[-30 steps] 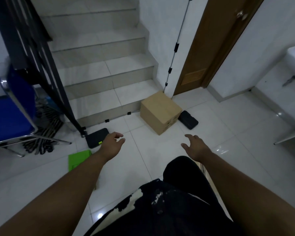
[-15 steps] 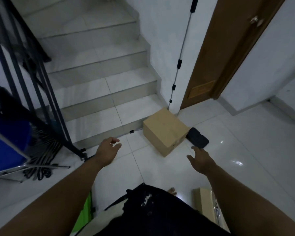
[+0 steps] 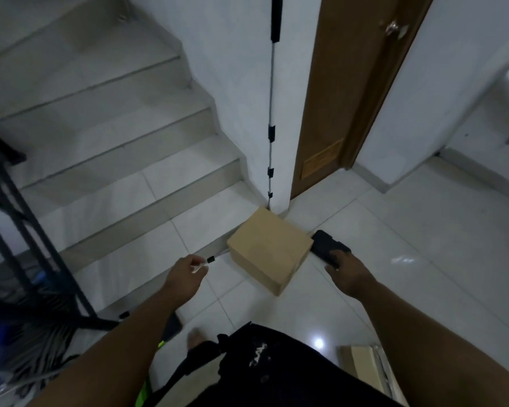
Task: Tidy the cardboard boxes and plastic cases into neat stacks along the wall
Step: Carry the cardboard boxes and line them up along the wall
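Left hand (image 3: 185, 279) loose and empty, the right hand (image 3: 350, 274) brings its open grip to the black case (image 3: 325, 243) beside the cardboard box (image 3: 269, 248); grasping it seems next.

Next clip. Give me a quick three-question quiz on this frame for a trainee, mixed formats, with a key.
1. Multiple choice: what lies on the floor just right of the cardboard box?
A) a black plastic case
B) a mop
C) a second cardboard box

2. True or false: the left hand is gripping the cardboard box.

3. Fill in: the cardboard box sits at the foot of the ____.

Key
1. A.
2. False: it hovers left of the box, apart from it, holding nothing.
3. stairs.
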Demonstrator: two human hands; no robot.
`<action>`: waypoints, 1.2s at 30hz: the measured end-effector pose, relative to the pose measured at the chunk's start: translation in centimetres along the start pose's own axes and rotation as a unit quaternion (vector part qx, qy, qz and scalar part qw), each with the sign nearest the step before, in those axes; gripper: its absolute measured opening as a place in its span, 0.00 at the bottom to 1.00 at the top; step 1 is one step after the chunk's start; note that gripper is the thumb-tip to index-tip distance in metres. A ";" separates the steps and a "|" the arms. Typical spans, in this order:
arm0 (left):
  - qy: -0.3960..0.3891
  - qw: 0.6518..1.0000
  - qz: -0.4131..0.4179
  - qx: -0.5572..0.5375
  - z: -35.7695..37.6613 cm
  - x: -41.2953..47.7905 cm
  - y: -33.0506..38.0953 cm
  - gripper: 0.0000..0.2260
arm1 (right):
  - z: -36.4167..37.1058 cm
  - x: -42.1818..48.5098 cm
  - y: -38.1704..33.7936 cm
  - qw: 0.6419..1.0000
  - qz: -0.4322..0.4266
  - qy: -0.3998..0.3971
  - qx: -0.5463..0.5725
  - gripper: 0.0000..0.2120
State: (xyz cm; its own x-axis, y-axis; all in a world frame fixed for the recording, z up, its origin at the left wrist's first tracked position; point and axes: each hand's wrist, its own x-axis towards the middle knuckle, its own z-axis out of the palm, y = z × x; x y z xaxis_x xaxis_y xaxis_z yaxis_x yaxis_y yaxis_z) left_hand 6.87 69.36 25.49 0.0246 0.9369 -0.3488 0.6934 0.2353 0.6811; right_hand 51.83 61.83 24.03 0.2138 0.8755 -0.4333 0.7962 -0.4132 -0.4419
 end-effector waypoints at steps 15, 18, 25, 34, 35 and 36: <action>-0.125 0.990 0.052 0.030 -6.0 22.2 4.2 0.10 | 2.3 3.2 -6.8 0.984 0.163 0.060 0.049 0.29; -0.161 0.984 0.060 0.045 -6.2 25.6 4.3 0.11 | 3.8 4.2 -9.5 0.978 0.181 0.067 0.077 0.29; -0.216 0.971 0.031 0.096 -4.4 30.6 3.5 0.10 | 7.6 5.0 -13.3 0.965 0.222 0.059 0.123 0.30; -0.219 0.963 -0.071 0.141 5.2 36.6 -0.7 0.14 | 17.0 12.9 -6.8 0.931 0.293 0.018 0.217 0.37; -0.218 0.962 -0.082 0.140 7.1 37.6 -1.2 0.16 | 18.7 14.6 -5.4 0.925 0.308 0.016 0.220 0.38; -0.213 0.963 -0.090 0.139 9.1 38.8 -2.0 0.18 | 20.4 16.4 -4.0 0.922 0.321 0.013 0.215 0.39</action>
State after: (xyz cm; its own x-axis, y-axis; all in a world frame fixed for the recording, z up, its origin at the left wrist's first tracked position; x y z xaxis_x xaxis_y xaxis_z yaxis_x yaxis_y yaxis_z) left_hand 13.02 102.86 4.75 0.1380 0.6814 -0.7188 0.8785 0.2508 0.4065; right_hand 40.62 72.75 2.65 0.5802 0.4198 -0.6979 0.2039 -0.9045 -0.3745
